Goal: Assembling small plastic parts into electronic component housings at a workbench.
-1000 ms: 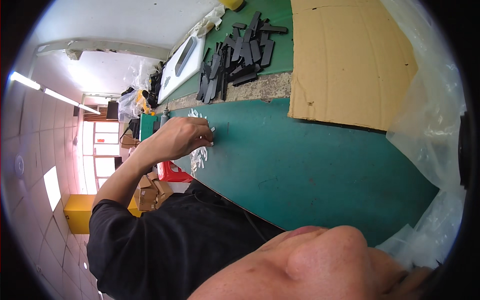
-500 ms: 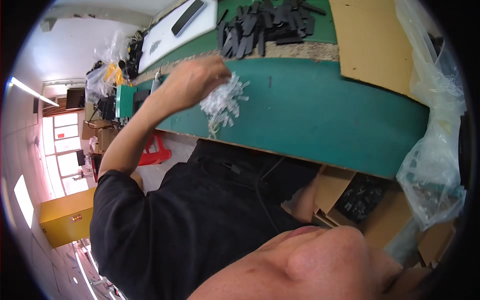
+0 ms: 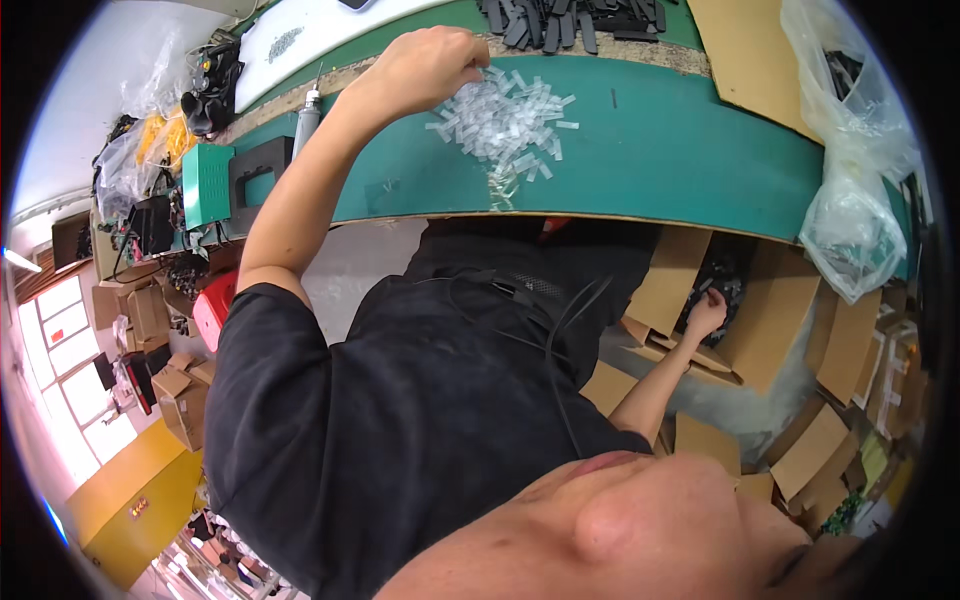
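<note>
My left hand (image 3: pixel 432 68) is at the far edge of a loose pile of small clear plastic strips (image 3: pixel 510 120) on the green tabletop. Its fingers are curled together, and what they hold, if anything, is hidden. Low at the right, my right hand (image 3: pixel 707 313) reaches over an open cardboard box (image 3: pixel 768 330) with small black parts (image 3: pixel 718 275) inside. Its fingers are bent together, too small to show what is between them. Beyond the clear strips lies a heap of flat black pieces (image 3: pixel 570 22).
Left of the pile are a grey pen-like tool (image 3: pixel 307 122), a black frame-shaped object (image 3: pixel 258 178) and a green box (image 3: pixel 207 186). Cardboard (image 3: pixel 755 60) and a clear plastic bag (image 3: pixel 855 225) bound the right side. More cartons (image 3: pixel 815 450) stand below. The table's near edge (image 3: pixel 620 222) curves past my body.
The view has shifted, showing more of the floor and boxes at right. My right hand, hidden before, now shows at the cardboard box. My left hand stays by the clear strips.
</note>
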Motion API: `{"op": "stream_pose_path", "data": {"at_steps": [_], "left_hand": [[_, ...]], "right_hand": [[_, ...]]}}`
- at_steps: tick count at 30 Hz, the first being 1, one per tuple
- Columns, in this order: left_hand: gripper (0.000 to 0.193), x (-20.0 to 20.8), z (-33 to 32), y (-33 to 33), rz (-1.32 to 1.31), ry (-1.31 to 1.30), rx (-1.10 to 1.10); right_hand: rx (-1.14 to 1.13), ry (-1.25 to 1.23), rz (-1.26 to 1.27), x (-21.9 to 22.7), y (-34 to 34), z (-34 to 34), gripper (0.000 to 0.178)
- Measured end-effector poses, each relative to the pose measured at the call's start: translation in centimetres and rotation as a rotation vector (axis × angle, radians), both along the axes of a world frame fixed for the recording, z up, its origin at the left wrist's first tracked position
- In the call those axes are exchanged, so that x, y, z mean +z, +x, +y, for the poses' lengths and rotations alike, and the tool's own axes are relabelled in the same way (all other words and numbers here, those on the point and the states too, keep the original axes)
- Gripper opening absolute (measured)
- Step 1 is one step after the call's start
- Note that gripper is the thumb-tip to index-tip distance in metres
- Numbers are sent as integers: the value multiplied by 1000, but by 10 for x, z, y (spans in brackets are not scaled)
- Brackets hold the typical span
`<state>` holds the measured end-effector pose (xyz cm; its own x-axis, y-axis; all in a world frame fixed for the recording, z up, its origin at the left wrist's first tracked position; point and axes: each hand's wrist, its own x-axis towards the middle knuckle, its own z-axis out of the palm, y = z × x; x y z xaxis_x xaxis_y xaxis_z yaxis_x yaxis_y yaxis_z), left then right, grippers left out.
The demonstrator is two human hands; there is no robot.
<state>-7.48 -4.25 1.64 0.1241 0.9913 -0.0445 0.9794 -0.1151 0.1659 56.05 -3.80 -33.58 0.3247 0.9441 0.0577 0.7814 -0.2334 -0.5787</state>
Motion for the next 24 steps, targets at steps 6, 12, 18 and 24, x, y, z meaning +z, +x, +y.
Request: {"op": "stream_pose_path", "data": {"at_steps": [6, 12, 18, 24], "left_hand": [[36, -18, -24, -15, -82, -35, 111], [45, -40, -21, -2, -269, 44, -46], [19, -26, -7, -17, -285, 38, -123], [29, -37, -3, 8, -162, 55, -125]], "right_hand": [[-7, 102, 33, 75, -14, 4, 22], [191, 198, 605, 198, -119, -21, 20], [404, 234, 631, 302, -223, -20, 19], [647, 229, 443, 338, -336, 38, 17]]}}
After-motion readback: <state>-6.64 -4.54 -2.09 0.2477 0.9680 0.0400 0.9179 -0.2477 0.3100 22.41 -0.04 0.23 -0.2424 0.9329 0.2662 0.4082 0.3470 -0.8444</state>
